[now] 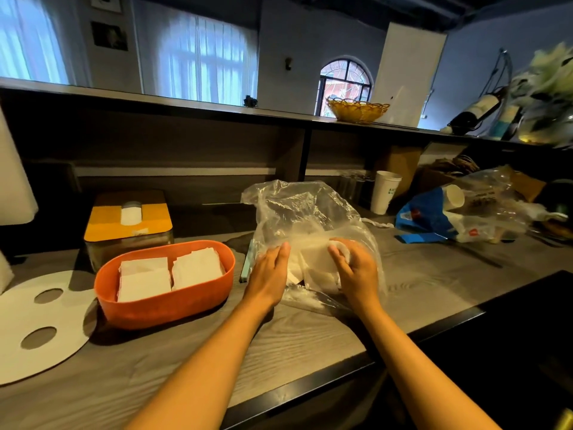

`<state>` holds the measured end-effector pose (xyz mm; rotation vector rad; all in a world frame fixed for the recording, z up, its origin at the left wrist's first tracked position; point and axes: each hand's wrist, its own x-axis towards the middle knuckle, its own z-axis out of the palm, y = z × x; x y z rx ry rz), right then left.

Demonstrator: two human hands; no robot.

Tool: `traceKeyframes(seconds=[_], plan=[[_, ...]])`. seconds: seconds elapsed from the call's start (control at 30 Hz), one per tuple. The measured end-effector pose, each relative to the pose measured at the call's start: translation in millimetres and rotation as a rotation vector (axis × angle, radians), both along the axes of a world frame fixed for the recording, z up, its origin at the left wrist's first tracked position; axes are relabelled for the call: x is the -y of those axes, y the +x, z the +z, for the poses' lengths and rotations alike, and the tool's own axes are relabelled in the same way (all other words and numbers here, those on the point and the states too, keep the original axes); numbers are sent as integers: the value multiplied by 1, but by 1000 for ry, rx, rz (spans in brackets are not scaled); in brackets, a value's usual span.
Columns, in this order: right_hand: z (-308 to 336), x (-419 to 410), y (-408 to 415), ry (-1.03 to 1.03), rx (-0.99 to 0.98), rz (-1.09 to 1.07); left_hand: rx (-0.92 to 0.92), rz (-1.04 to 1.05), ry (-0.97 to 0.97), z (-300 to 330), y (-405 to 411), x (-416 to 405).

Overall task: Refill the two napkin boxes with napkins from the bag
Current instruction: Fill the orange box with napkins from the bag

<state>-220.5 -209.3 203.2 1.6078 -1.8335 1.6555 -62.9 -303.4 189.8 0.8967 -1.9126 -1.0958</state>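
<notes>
Orange tub (164, 305) sits on the counter (310, 342) left of centre, open top, holding white napkins (198, 266) in roughly two stacks, one left and one right, the right stack standing a bit higher and nearly up to the rim. Just behind it, the second box (128, 225) has a yellow lid in place, with a white napkin poking out of the slot in the lid; fill level inside cannot be told. Clear plastic bag (307, 218) lies on the counter just right of the tub, crumpled, its upper part standing up loosely; a white napkin stack (316, 259) shows through the film in its lower part. Left hand (269, 271) lies on the bag's left side, fingers straight and together, pressing flat against the film beside the stack; grip not closed on anything. Right hand (356, 268) is on the bag's right side, fingers curled over the stack's right end with bunched film or napkin under the fingertips; grip clamped there, though whether the fingers are inside or outside the film cannot be told. A pale green strip (248, 262) lies on the counter between tub and bag. Flat white disc (31, 324) with two round holes at the far left of the counter. Further right, well apart from the bag: a white paper cup (384, 192) upright, and a blue and clear bag (449, 215) with cups inside on its side. Yellow wicker basket (356, 110) on the upper shelf behind.
</notes>
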Motion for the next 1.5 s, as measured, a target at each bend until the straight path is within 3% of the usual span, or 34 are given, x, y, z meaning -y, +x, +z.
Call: traceKeyframes(seconds=[0.1,0.2,0.3,0.37,0.47,0.53,0.73,0.83,1.23,1.37,1.5], plan=[[23,-4,19,-57,268,70,-68,30,17,2,1,-1],[53,2,34,-57,637,128,-308,83,130,11,4,-3],[75,12,44,91,886,240,-604,27,362,26,7,-6],[81,21,50,175,988,264,-697,-92,584,32,10,-7],[72,40,56,275,852,190,-773,-204,866,32,14,-5],[56,50,60,286,784,139,-711,-213,921,32,17,-1],[28,51,64,156,958,182,-456,-114,847,29,15,3],[26,45,57,208,806,200,-531,-41,857,25,11,5],[18,47,57,289,927,436,-814,-90,871,18,12,5],[16,46,56,311,950,527,-785,-205,735,17,8,-2],[16,49,53,118,1031,438,-677,-268,684,17,6,-7]])
